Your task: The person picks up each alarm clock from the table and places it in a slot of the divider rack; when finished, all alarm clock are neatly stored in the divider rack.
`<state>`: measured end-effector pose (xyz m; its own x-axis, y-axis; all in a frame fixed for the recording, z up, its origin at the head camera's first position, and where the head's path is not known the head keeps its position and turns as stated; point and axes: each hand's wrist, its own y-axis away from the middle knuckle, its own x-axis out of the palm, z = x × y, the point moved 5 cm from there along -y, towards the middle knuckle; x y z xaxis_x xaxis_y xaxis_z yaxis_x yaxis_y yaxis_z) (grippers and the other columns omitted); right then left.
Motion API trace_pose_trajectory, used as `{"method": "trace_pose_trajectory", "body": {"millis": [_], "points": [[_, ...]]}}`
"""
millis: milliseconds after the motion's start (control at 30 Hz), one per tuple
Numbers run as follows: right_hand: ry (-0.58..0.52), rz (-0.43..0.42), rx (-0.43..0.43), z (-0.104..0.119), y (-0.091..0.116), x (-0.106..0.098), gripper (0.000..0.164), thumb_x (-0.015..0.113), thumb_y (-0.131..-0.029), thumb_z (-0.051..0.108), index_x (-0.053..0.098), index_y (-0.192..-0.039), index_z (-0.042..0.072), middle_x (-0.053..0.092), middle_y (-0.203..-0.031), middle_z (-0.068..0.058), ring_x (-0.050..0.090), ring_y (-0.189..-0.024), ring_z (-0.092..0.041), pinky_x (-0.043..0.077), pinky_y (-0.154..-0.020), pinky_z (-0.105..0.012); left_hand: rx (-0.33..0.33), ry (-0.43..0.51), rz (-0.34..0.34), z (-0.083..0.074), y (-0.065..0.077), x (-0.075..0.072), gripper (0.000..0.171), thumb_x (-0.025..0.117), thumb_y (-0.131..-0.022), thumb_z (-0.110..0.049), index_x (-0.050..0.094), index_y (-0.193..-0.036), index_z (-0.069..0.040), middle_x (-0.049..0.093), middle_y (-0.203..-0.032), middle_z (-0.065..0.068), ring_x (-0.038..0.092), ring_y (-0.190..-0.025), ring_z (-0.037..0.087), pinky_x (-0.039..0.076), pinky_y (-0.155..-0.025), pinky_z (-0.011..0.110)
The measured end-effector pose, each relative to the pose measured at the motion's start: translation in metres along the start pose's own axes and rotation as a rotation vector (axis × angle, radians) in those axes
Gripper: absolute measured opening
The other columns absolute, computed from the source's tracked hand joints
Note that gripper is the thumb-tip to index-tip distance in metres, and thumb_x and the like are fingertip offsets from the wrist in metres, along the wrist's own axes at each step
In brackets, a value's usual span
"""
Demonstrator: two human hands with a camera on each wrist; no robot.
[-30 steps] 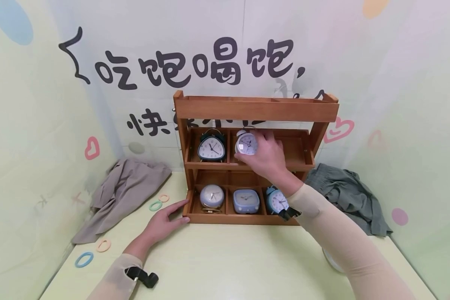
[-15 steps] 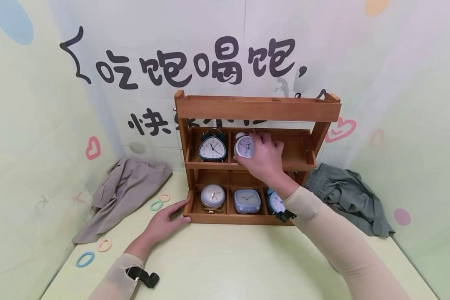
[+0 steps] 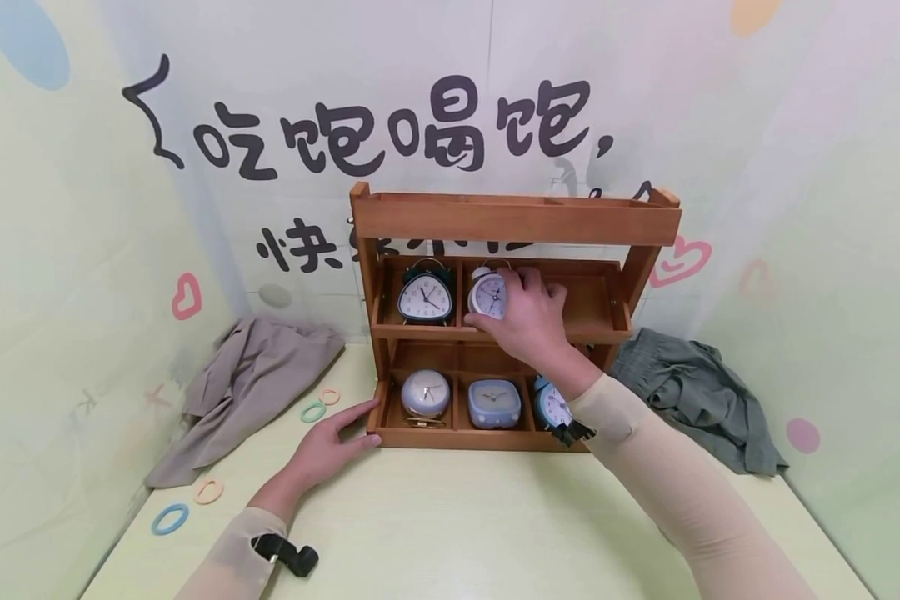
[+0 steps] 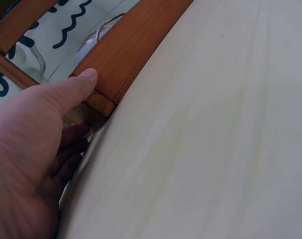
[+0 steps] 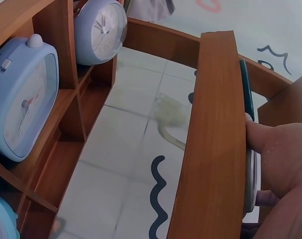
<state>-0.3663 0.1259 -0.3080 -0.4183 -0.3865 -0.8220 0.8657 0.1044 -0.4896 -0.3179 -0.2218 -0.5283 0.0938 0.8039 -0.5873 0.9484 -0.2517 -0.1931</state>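
Note:
My right hand (image 3: 528,312) grips a small white alarm clock (image 3: 487,296) by its right side, thumb low at the front. The clock is upright in the middle tier of a brown wooden shelf (image 3: 516,221), just right of a divider. To its left stands a dark green, rounded-triangle alarm clock (image 3: 424,296). In the right wrist view, a shelf rail hides most of the held clock. My left hand (image 3: 330,450) holds the shelf's lower left corner. Its thumb (image 4: 78,90) lies on the front board, the other fingers at the side.
On the bottom tier sit a round lavender clock (image 3: 425,393), a blue square clock (image 3: 494,404) and a teal twin-bell clock (image 3: 552,406) partly behind my right wrist. Grey-brown cloth (image 3: 262,383) and several rings lie left; dark green cloth (image 3: 701,396) lies right.
Over the first half second, the white clock moved slightly left and down in its compartment with my right hand. Since then it has hardly moved. My left hand stays at the shelf corner.

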Motion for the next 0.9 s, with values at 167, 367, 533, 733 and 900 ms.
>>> {"method": "trace_pose_trajectory", "body": {"millis": [167,367,533,733,900], "points": [[-0.012,0.007,-0.02,-0.002,0.002,0.001,0.1,0.088,-0.09,0.063,0.047,-0.164,0.008,0.045,-0.16,-0.026,0.046,-0.146,-0.042,0.031,-0.116,-0.071,-0.001,-0.004,0.002,-0.001,0.001,0.0,0.07,0.087,-0.096,-0.053,0.064,-0.159,-0.034,0.059,-0.164,0.002,0.05,-0.156,0.031,0.038,-0.129,0.059],[-0.044,0.031,-0.055,-0.005,0.007,-0.002,0.106,0.088,-0.09,0.062,0.042,-0.168,0.007,0.04,-0.165,-0.026,0.041,-0.15,-0.041,0.029,-0.118,-0.071,-0.002,-0.014,-0.004,-0.001,0.001,0.0,0.07,0.087,-0.096,-0.052,0.064,-0.159,-0.033,0.059,-0.164,0.003,0.05,-0.156,0.032,0.039,-0.128,0.059],[-0.093,0.005,-0.124,-0.015,0.022,-0.013,0.103,0.092,-0.09,0.056,0.044,-0.166,0.006,0.04,-0.166,-0.023,0.038,-0.152,-0.04,0.029,-0.118,-0.07,-0.002,-0.017,-0.001,0.0,0.001,0.001,0.07,0.087,-0.096,-0.052,0.064,-0.159,-0.033,0.059,-0.163,0.004,0.05,-0.155,0.032,0.039,-0.128,0.059],[-0.12,-0.095,-0.217,-0.035,0.051,-0.036,0.096,0.094,-0.091,0.047,0.049,-0.163,0.003,0.044,-0.162,-0.025,0.042,-0.148,-0.043,0.031,-0.117,-0.07,0.006,-0.015,-0.004,0.0,0.0,-0.002,0.069,0.087,-0.096,-0.052,0.065,-0.159,-0.034,0.06,-0.163,0.002,0.051,-0.155,0.032,0.04,-0.128,0.059],[-0.144,-0.116,-0.207,-0.064,0.076,-0.051,0.088,0.094,-0.092,0.036,0.051,-0.161,0.001,0.046,-0.162,-0.027,0.042,-0.148,-0.047,0.031,-0.115,-0.074,0.004,-0.02,-0.001,0.0,0.001,-0.002,0.069,0.087,-0.097,-0.049,0.064,-0.16,-0.032,0.059,-0.164,0.003,0.05,-0.155,0.032,0.039,-0.128,0.059]]}}
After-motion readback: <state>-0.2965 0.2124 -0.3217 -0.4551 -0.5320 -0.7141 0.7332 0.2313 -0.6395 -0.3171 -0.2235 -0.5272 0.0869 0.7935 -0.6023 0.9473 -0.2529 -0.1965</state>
